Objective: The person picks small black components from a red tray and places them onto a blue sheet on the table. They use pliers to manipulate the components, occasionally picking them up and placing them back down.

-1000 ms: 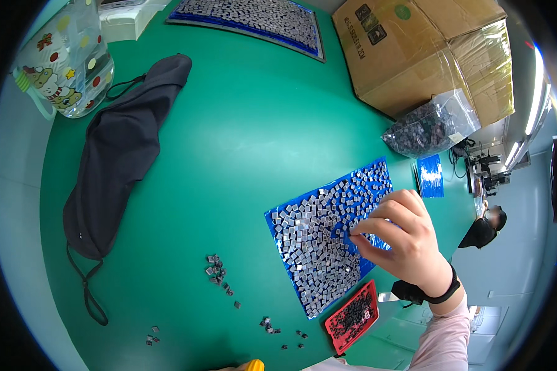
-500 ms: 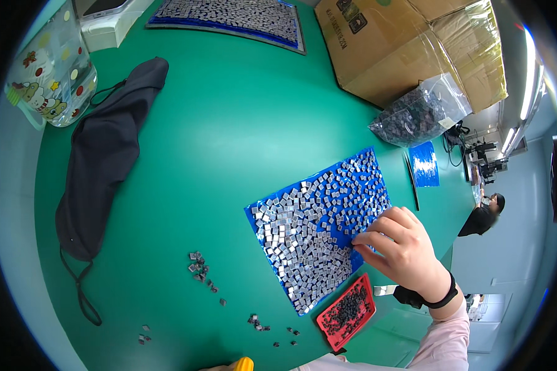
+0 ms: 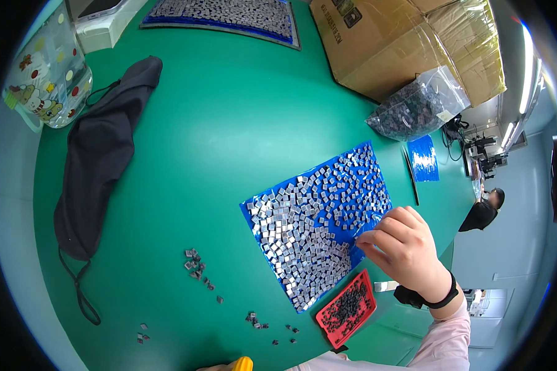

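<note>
My right hand (image 3: 401,252) is over the right side of a blue sheet (image 3: 356,253), thumb and fingertips pinched together. Whatever is between the fingertips is too small or hidden to make out. Small grey square tiles (image 3: 303,247) cover most of the sheet, packed closely at the left and scattered more loosely towards the far right. A bare blue patch shows beside my fingertips. Just below the sheet rests a red tray (image 3: 335,340) of small dark pieces. At the lower edge only a sliver of my left hand (image 3: 218,368) shows, beside a yellow rounded handle (image 3: 244,364); its fingers are hidden.
Loose dark tiles (image 3: 195,264) lie in small groups at the near left. A dark fabric pouch (image 3: 99,154) stretches along the left. Far right stand a cardboard box (image 3: 377,49) and a clear bag of dark pieces (image 3: 414,108), near tweezers (image 3: 411,176). Another person (image 3: 481,213) sits beyond.
My right hand stays pinched and has shifted very slightly right over the sheet. The whole view has moved a little; the tiles and tray look otherwise the same.
</note>
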Tool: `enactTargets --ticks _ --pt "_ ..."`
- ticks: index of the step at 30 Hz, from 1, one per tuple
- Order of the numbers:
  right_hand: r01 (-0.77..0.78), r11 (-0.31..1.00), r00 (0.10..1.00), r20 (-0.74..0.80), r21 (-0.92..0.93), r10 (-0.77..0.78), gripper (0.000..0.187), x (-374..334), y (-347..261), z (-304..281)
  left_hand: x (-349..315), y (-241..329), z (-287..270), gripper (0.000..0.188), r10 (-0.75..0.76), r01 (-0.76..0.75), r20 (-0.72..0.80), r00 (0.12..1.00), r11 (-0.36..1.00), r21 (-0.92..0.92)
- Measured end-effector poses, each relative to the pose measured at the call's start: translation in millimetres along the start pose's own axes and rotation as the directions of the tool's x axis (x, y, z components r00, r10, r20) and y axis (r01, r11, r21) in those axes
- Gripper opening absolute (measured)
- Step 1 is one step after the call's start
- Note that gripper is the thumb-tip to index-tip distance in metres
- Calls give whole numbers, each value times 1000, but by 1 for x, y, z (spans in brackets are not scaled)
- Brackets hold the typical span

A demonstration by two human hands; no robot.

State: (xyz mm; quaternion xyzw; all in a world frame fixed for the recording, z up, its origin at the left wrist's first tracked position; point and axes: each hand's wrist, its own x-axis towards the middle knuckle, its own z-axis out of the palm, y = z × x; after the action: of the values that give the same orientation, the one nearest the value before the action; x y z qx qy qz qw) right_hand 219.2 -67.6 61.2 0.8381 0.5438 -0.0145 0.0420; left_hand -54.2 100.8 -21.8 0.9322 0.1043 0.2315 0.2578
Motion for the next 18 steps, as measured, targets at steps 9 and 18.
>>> enactTargets --ticks 9,18 --pt "-46 998 998 -31 41 47 17 -2 1 5 -2 -4 0 12 33 -33 -3 999 999 -20" --pt "9 1000 996 -94 20 -7 20 11 -5 -7 -2 -4 0 12 52 -52 -7 999 998 -22"
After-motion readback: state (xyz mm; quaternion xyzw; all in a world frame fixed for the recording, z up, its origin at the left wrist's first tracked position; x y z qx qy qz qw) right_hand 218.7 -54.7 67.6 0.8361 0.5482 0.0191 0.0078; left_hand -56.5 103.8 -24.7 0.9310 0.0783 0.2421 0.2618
